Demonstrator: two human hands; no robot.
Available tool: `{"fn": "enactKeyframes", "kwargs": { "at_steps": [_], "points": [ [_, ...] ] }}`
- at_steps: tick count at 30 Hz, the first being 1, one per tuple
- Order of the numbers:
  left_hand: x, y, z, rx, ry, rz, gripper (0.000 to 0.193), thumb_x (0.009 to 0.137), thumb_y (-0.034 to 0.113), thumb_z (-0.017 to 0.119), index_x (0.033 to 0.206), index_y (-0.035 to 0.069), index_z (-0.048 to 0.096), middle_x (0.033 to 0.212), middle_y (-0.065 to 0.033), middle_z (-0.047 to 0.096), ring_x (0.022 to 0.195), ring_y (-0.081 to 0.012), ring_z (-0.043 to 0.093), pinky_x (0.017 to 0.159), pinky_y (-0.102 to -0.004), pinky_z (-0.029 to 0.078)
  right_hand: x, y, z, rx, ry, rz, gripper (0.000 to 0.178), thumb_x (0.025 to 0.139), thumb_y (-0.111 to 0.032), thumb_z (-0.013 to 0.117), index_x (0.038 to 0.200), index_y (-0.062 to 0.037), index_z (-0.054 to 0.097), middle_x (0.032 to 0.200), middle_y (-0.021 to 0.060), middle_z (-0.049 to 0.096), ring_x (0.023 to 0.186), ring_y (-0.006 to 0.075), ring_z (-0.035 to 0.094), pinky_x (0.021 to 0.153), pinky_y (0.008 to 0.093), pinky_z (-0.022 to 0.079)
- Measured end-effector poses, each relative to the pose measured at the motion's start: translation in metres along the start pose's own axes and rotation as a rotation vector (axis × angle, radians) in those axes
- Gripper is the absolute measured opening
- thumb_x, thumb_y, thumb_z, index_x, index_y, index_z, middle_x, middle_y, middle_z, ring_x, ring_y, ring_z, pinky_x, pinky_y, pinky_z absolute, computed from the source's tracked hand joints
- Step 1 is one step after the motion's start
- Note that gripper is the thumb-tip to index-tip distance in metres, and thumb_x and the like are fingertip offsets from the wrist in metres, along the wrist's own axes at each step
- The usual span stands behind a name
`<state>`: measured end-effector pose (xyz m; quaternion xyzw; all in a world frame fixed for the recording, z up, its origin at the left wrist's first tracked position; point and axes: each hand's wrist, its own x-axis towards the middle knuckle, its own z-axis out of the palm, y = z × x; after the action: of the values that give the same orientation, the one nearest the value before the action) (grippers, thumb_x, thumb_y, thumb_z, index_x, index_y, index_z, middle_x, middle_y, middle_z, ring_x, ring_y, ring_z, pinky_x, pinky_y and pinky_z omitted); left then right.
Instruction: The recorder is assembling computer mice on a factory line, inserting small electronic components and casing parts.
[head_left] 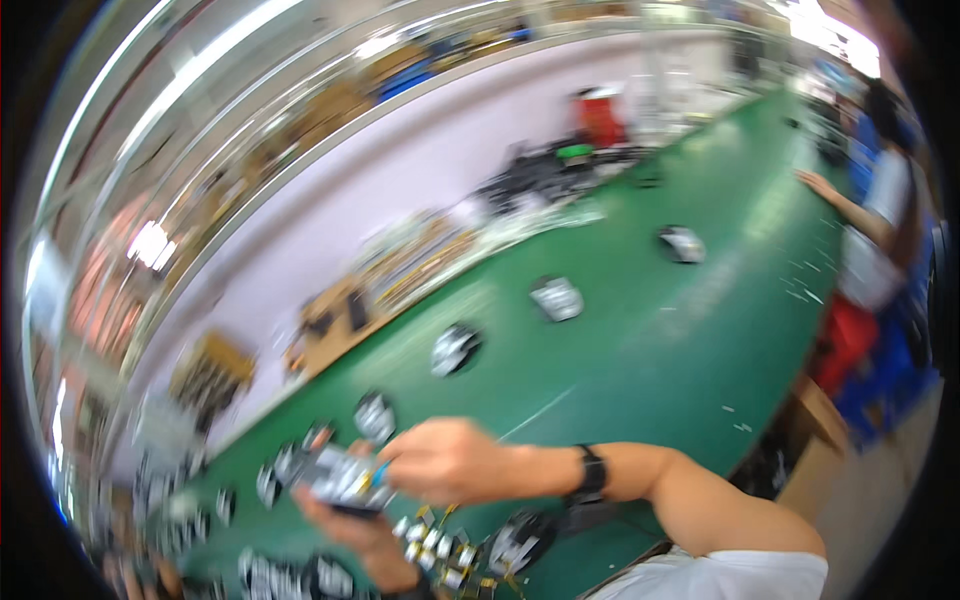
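Note:
In my left hand (365,540) is a dark, rounded device housing (335,472) with a shiny silver-grey inside, held tilted above the table. My right hand (440,462), a dark band on its wrist, is closed with its fingertips at the housing's right side. A small blue piece (380,472) shows at those fingertips, with something yellow just below; blur hides their kind. Below my hands lies a pile of small white blocks with yellow strips (440,548). Right of the pile sits a black-and-silver rounded housing (522,540).
Similar housings, such as one (457,349), stand spaced along the green table (620,340). Several more crowd the left end, near another person's hand (140,578). A cardboard tray (340,325) and black parts (540,172) lie along the wall. Another person (880,210) sits at the right.

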<state>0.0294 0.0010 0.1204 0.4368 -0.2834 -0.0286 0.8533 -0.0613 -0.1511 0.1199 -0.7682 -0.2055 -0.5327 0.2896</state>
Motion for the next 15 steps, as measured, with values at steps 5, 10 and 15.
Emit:
{"fn": "enactKeyframes", "kwargs": {
  "at_steps": [5, 10, 15],
  "points": [
    [-0.014, -0.041, 0.028, 0.021, -0.049, 0.216, 0.073, 0.094, 0.051, 0.045, 0.145, 0.005, 0.022, 0.116, -0.0204, 0.058, 0.107, -0.0291, 0.058, 0.093, -0.0423, 0.047, -0.004, -0.005, -0.007, 0.071, 0.07, 0.309, 0.017, 0.069, -0.003, 0.078, 0.079, -0.0042, 0.064, 0.089, 0.0114, 0.068, 0.078, 0.0276, 0.066, 0.066, 0.0357, 0.053],
    [-0.019, -0.048, 0.025, -0.225, 0.124, 0.133, 0.062, 0.099, 0.044, 0.037, 0.146, 0.005, 0.024, 0.115, -0.0197, 0.059, 0.094, -0.0218, 0.063, 0.083, -0.0343, 0.052, -0.015, -0.018, 0.01, -0.08, -0.074, 0.204, 0.024, 0.072, 0.004, 0.068, 0.096, 0.0034, 0.066, 0.112, 0.0152, 0.062, 0.098, 0.0338, 0.059, 0.075, 0.0383, 0.05],
    [-0.011, -0.041, 0.024, -0.349, 0.272, -0.057, 0.058, 0.098, 0.055, 0.031, 0.129, 0.007, 0.043, 0.101, -0.0176, 0.064, 0.088, -0.0219, 0.064, 0.081, -0.0353, 0.052, -0.023, -0.026, 0.021, -0.173, -0.183, 0.142, 0.049, 0.069, 0.008, 0.061, 0.118, 0.006, 0.06, 0.125, 0.0217, 0.052, 0.108, 0.0398, 0.052, 0.089, 0.0475, 0.045]
  ]
}}
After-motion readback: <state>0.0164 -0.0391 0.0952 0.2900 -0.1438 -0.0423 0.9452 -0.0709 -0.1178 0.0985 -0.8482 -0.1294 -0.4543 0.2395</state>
